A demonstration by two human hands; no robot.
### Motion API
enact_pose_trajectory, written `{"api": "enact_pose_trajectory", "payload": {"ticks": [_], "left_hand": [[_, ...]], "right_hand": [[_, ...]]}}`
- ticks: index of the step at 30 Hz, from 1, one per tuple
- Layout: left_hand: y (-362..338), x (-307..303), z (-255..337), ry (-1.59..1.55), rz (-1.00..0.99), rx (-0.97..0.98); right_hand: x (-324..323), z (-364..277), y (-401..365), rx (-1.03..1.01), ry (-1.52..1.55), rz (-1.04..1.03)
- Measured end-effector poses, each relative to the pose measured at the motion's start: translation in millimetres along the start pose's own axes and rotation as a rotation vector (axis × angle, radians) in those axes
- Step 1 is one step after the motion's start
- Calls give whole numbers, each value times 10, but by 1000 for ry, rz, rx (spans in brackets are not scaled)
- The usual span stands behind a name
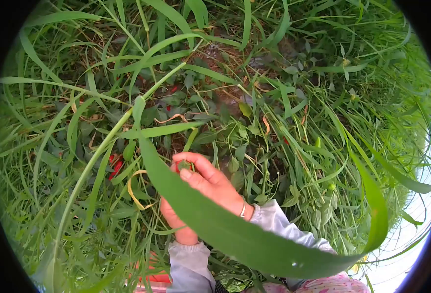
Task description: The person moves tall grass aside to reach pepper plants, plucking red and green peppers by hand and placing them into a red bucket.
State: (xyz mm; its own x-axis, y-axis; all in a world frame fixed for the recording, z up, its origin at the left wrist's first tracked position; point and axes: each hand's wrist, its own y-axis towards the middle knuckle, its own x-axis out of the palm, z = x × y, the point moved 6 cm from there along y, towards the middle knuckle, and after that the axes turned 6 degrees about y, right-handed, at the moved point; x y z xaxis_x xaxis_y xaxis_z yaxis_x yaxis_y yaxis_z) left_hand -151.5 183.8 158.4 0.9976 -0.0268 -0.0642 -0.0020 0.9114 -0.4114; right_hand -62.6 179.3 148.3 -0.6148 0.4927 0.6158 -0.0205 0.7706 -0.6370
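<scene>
My right hand (213, 183) is closed, thumb and index finger curled round a red chili pepper (178, 167) with a green stem end. Only a small bit of the pepper shows. Beneath and left of it is my left hand (171, 217), close against the right one. A broad green leaf blade (215, 224) crosses in front of both hands and hides most of the left hand's fingers. More red chili peppers (116, 166) hang among leaves just left of the hands.
A thick grass stem (93, 156) rises near the camera on the left. Dense grass and low pepper plants (240, 141) surround the hands. Something red (157, 276) sits at the bottom beside the left sleeve. Brown soil and dry straw (225, 93) show farther ahead.
</scene>
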Motion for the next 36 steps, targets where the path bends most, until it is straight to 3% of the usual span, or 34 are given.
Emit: {"api": "enact_pose_trajectory", "payload": {"ticks": [1,4,8,12,14,17,19,22,25,27,29,31,32,35,36], "left_hand": [[3,-1,-1,-21,15,23],[-1,17,143,357,-89,250],[-28,-13,56,212,-83,100],[24,0,59,278,-34,99],[6,5,-37,178,-45,-5],[22,120,27,-228,-26,-60],[29,72,17,-120,24,-8],[29,16,-25,5,44,-13],[-4,9,-107,11,-2,-122],[4,2,9,-228,-116,-296],[37,36,64,-510,-154,-360],[45,-6,44,-681,-198,-345],[33,-2,50,-771,-235,-339],[-5,72,57,-811,-350,-346],[-26,52,28,-781,-336,-369]], "right_hand": [[46,-28,-26,-3,60,-3],[27,101,-63,45,117,9],[111,-149,-138,26,-31,17],[132,-120,-196,57,-117,-29],[81,-62,-154,-5,-287,-13],[88,-37,-98,-175,-631,-9],[146,-31,-51,-312,-874,-30],[167,-61,-88,27,-409,-73],[34,-171,-89,43,-488,-110],[-54,-430,-73,-46,-491,-132],[-261,-708,-10,140,-456,-41],[-442,-968,186,-102,-640,3],[-503,-1165,232,-181,-913,129],[-360,-1356,606,-340,-1653,185],[-379,-1294,804,-497,-1722,186]]}}
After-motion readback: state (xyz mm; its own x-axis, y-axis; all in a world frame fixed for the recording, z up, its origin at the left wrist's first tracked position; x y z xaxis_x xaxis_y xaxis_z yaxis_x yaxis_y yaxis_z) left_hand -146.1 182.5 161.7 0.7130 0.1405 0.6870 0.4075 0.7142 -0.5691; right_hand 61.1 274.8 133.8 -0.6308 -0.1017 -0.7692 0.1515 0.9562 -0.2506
